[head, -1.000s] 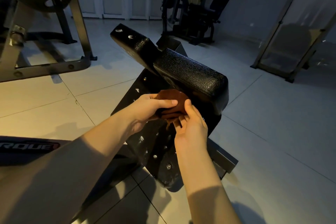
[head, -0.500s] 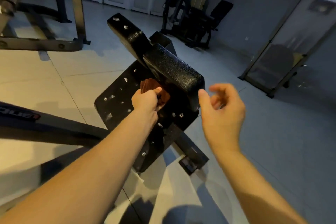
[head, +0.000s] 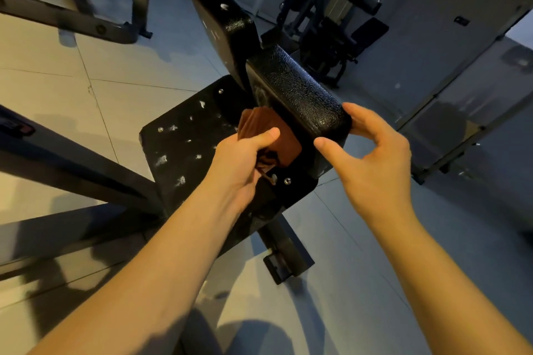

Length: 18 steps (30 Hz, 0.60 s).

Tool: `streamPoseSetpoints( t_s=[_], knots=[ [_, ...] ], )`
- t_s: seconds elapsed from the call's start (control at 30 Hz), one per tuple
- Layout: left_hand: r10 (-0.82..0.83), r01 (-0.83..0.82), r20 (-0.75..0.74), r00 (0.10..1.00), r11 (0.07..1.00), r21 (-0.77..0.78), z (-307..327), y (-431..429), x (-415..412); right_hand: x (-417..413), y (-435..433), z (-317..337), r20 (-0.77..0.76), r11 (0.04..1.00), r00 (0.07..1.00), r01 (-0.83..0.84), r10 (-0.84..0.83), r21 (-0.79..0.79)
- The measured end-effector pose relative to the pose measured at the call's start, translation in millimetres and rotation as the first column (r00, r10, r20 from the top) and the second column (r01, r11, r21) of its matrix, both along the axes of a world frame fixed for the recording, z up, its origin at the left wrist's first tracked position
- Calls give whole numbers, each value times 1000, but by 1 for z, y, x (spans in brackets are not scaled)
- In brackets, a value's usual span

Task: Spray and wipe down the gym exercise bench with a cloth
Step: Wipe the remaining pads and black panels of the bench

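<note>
A black padded bench (head: pixel 294 95) stands tipped on its side, its flat underside board (head: pixel 184 147) facing me, dotted with white flecks and screws. My left hand (head: pixel 245 158) grips a bunched brown cloth (head: pixel 277 135) and holds it against the seam where the pad meets the board. My right hand (head: pixel 372 158) is at the near end of the pad. Its fingers curl over the pad's corner, and the thumb points at the pad's lower edge. No spray bottle is in view.
The bench's steel foot (head: pixel 285 259) sticks out on the tiled floor below my arms. A dark frame beam (head: pixel 72 170) runs in from the left. A weight rack's base (head: pixel 75 20) lies at top left, a cable machine (head: pixel 340 17) at the back, a mirror frame (head: pixel 467 101) on the right.
My right hand let go of the cloth, swung out to the right and then came in onto the end of the pad. My left hand kept the cloth at the pad's seam.
</note>
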<state>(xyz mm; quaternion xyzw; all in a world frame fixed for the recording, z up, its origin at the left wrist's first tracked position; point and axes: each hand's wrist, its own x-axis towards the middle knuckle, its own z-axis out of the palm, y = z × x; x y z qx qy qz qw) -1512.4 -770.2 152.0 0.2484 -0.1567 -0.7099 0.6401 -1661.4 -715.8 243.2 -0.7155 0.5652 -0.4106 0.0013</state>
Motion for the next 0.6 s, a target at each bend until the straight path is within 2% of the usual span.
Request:
streamPoseSetpoints(
  t_s=[0.1,0.17,0.3,0.43,0.6],
  knots=[
    [81,-83,83,993,996,20,-2,-1,-8,1,-2,2,15,1000,1000,-11,11,-4],
    [118,-130,130,985,988,85,-10,-10,-18,1,-2,4,21,1000,999,-24,24,1],
    [102,-132,169,980,976,176,-22,-19,-39,0,-2,3,38,999,999,-38,38,9],
    [200,-234,270,942,967,101,-21,-16,-41,-2,-3,5,30,999,998,-51,50,6],
    [168,-187,278,946,981,44,-3,-1,-32,-3,-5,3,20,999,999,-33,32,22]
  ],
)
